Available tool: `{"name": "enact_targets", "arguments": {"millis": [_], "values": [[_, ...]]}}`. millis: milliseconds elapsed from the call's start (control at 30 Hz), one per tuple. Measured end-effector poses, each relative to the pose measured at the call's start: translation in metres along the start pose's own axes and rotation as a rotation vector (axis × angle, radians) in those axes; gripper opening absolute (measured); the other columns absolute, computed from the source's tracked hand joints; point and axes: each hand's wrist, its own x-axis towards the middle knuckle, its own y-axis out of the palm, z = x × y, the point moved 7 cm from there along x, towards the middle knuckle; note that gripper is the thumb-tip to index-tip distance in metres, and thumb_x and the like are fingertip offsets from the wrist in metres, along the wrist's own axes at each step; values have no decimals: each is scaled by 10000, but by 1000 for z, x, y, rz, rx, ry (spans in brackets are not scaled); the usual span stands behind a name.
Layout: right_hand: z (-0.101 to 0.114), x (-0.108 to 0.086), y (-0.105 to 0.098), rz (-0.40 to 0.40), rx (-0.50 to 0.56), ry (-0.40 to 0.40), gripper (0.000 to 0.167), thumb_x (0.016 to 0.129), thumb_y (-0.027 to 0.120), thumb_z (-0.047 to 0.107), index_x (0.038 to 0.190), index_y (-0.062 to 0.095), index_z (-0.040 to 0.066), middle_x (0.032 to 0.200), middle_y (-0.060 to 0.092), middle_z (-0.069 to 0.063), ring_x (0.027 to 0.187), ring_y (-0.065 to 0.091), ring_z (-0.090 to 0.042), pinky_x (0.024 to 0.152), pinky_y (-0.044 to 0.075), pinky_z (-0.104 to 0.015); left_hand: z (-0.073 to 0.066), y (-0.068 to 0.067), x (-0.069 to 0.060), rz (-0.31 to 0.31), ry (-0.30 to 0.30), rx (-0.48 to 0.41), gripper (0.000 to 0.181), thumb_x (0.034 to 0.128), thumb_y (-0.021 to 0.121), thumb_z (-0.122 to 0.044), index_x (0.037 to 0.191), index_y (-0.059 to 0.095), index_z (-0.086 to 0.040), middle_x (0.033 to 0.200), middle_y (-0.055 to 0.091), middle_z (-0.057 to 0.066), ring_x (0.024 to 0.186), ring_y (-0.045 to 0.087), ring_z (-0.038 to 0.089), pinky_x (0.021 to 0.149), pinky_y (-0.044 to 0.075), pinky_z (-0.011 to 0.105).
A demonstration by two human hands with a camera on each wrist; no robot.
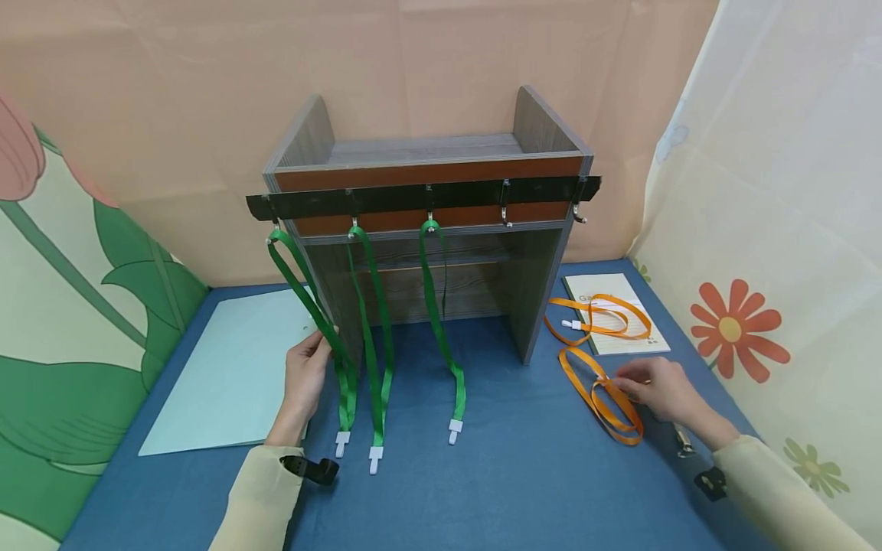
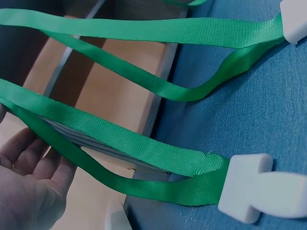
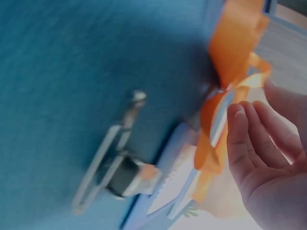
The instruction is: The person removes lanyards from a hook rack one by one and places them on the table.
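Note:
Three green lanyards hang from hooks on a black rail [image 1: 475, 195]. At the leftmost green lanyard [image 1: 296, 279], my left hand [image 1: 305, 371] pinches the strap partway down; the thumb's contact is hidden in the left wrist view. Its white clip [image 2: 244, 189] hangs below. The middle [image 1: 384, 337] and right [image 1: 430, 291] green lanyards hang free of my hands. My right hand [image 1: 658, 386] is just over the nearer orange lanyard [image 1: 586, 390], with a gap between thumb and fingers in the right wrist view. Another orange lanyard [image 1: 641, 317] lies partly on a white booklet [image 1: 609, 285].
A grey wooden shelf [image 1: 544, 283] stands at the back, bearing the rail; two hooks at its right end [image 1: 506, 216] hold nothing. A pale blue sheet [image 1: 220, 375] lies at left on the blue table [image 1: 482, 497]. A metal clip [image 1: 684, 442] lies beneath my right wrist.

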Motion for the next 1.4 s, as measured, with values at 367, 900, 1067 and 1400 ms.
{"name": "enact_targets", "arguments": {"millis": [367,900,1067,1400], "values": [[34,3,-38,-96,200,-22,388,989,532,337,1097,669,-9,910,689,-119,796,664,-254,659,532,-292,-7,1,-3,19,-15,-11,364,979,570,-253,1178,650,40,1043,660,113,1000,555,149,827,447,267],[142,-5,-57,-152,241,-246,209,924,657,204,1088,700,83,931,690,-33,777,647,-111,673,515,-232,0,0,-1,11,-8,4,414,969,576,-321,1204,646,13,1057,663,37,1017,545,156,835,442,280],[165,2,-57,-160,255,-306,184,901,688,174,1068,708,98,912,677,-17,752,635,-142,662,512,-234,0,0,-2,9,-1,0,426,964,581,-340,1213,645,-1,1074,650,51,1010,539,160,841,442,305],[212,20,-64,-170,287,-393,208,909,678,176,1091,702,78,963,690,14,765,636,-130,684,513,-248,1,0,-2,9,-13,1,422,972,568,-332,1215,641,5,1094,641,71,1019,528,157,826,436,257]]}}
